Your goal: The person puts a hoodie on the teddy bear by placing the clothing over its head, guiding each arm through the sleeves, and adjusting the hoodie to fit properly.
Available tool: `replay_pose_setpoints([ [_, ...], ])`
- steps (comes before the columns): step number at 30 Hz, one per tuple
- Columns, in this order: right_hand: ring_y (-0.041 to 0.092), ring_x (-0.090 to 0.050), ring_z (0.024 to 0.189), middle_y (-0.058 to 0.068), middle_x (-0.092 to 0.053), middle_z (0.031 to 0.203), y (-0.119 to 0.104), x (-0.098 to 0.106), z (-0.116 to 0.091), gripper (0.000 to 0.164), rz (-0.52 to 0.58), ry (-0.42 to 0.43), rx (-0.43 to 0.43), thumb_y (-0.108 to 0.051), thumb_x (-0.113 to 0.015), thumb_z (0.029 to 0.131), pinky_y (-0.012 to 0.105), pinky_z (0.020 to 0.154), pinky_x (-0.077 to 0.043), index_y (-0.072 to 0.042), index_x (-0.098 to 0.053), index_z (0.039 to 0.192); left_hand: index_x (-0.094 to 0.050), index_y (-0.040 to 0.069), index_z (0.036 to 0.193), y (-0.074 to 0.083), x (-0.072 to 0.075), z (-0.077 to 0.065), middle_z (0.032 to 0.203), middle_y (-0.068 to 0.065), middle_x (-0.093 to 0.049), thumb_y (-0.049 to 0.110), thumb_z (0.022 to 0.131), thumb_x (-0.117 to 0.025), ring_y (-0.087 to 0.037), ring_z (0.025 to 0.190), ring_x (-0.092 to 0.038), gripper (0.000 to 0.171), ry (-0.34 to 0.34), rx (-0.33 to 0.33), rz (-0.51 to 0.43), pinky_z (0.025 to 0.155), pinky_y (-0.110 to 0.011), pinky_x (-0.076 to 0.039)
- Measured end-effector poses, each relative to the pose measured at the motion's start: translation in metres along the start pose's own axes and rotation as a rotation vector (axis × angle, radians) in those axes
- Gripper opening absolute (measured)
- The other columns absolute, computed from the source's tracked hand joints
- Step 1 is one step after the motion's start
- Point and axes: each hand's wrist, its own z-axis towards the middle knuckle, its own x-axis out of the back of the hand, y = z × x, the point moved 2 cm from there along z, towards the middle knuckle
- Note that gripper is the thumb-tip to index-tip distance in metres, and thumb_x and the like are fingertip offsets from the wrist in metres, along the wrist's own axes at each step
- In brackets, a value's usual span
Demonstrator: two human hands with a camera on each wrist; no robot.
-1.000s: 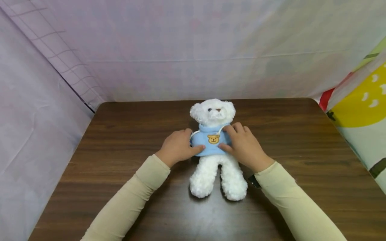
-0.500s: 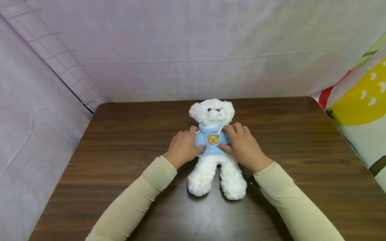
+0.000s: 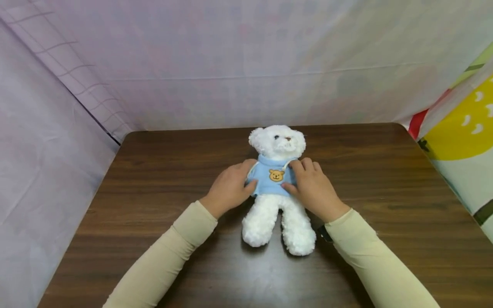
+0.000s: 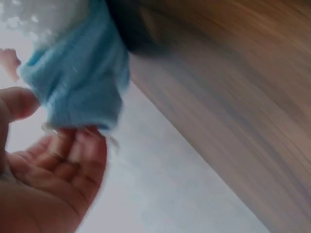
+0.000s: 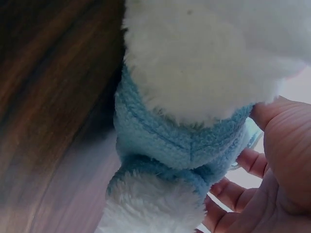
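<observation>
A white plush teddy bear (image 3: 265,218) in a blue top (image 3: 265,171) lies face up on the table, feet toward me. A brown bear face (image 3: 276,175) decorates the top's chest, near a white cord (image 3: 286,164). In the head view my left hand (image 3: 230,186) holds the bear's left-side edge, thumb on the cloth. The left wrist view has those fingertips at the end of a blue sleeve (image 4: 82,92), thumb beside it. My right hand (image 3: 313,187) grips the other side, thumb on the chest. Its fingers (image 5: 228,194) reach along the blue fleece in the right wrist view.
The dark wooden table (image 3: 173,154) reaches back to a pale patterned curtain (image 3: 246,64). Another white cloth (image 3: 46,149) hangs along the left. At the right is fabric with a yellow print (image 3: 462,128). A dark band (image 3: 324,233) sits at my right wrist.
My left hand moved in to the right against the bear, then slightly back left. The bear's head has shifted a little right and its left-side leg slightly up. My right hand has stayed nearly still.
</observation>
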Motion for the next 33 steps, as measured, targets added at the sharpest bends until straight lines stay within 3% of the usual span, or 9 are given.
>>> replay_pose_setpoints([
  [3,0.034,-0.046,0.090,0.018,-0.047,0.102,0.0012,0.0000,-0.0005,0.053,-0.005,0.007,0.003,-0.029,-0.077,0.089,0.045,0.072,-0.044,0.003,-0.050,0.122,-0.052,0.006,0.141,-0.0047,0.0028,-0.0045,0.124,-0.010,-0.064,0.004,0.095,-0.059,-0.021,0.101,-0.062,0.046,0.000,-0.064,-0.010,0.086,-0.037,-0.051],
  [6,0.034,-0.046,0.089,0.018,-0.046,0.102,0.0022,0.0004,-0.0006,0.051,-0.010,0.003,0.009,-0.028,-0.076,0.090,0.045,0.072,-0.043,0.003,-0.049,0.121,-0.060,0.006,0.132,-0.0068,0.0015,-0.0064,0.125,-0.009,-0.065,-0.006,0.092,-0.058,-0.023,0.110,-0.061,0.042,0.027,-0.176,0.048,0.092,-0.035,-0.050],
  [11,0.035,-0.047,0.088,0.020,-0.047,0.104,0.0051,0.0002,0.0005,0.051,-0.022,-0.005,0.029,-0.026,-0.077,0.089,0.047,0.073,-0.045,0.003,-0.049,0.120,-0.068,0.010,0.117,-0.0058,-0.0024,-0.0064,0.110,-0.003,-0.069,-0.012,0.087,-0.062,-0.019,0.098,-0.063,0.038,0.128,-0.322,0.108,0.082,-0.031,-0.052],
  [17,0.036,-0.048,0.089,0.022,-0.049,0.107,0.0069,-0.0001,0.0006,0.051,-0.017,-0.021,0.028,-0.025,-0.076,0.090,0.048,0.074,-0.045,0.004,-0.048,0.121,-0.067,0.009,0.116,-0.0054,-0.0027,-0.0088,0.115,-0.004,-0.069,-0.009,0.088,-0.066,-0.019,0.099,-0.067,0.034,0.187,-0.380,0.134,0.083,-0.029,-0.054],
  [20,0.037,-0.049,0.090,0.022,-0.049,0.107,0.0084,0.0010,0.0001,0.052,-0.022,-0.014,0.039,-0.025,-0.077,0.090,0.048,0.075,-0.046,0.004,-0.048,0.121,-0.066,0.009,0.113,-0.0032,-0.0048,-0.0077,0.109,-0.003,-0.069,-0.003,0.089,-0.069,-0.016,0.085,-0.068,0.026,0.215,-0.402,0.199,0.070,-0.027,-0.055],
  [24,0.037,-0.049,0.089,0.022,-0.048,0.106,0.0074,0.0008,0.0003,0.052,-0.028,-0.003,0.055,-0.026,-0.078,0.089,0.048,0.074,-0.046,0.003,-0.047,0.120,-0.062,0.010,0.096,-0.0033,-0.0057,-0.0070,0.091,0.000,-0.063,0.003,0.092,-0.069,-0.013,0.069,-0.060,0.011,0.266,-0.441,0.301,0.055,-0.026,-0.051],
  [28,0.036,-0.048,0.089,0.022,-0.048,0.106,0.0054,0.0005,0.0004,0.053,-0.032,0.005,0.067,-0.026,-0.078,0.088,0.047,0.074,-0.045,0.004,-0.048,0.120,-0.066,0.010,0.085,-0.0040,-0.0050,-0.0073,0.091,-0.001,-0.061,0.006,0.090,-0.072,-0.016,0.075,-0.057,0.009,0.301,-0.475,0.353,0.060,-0.026,-0.051],
  [33,0.036,-0.047,0.088,0.023,-0.048,0.105,0.0046,0.0006,0.0011,0.053,-0.043,0.022,0.072,-0.025,-0.079,0.087,0.048,0.074,-0.045,0.004,-0.048,0.119,-0.072,0.009,0.087,-0.0039,-0.0051,-0.0070,0.094,-0.005,-0.061,0.005,0.091,-0.070,-0.021,0.079,-0.053,0.006,0.310,-0.471,0.387,0.064,-0.027,-0.048],
])
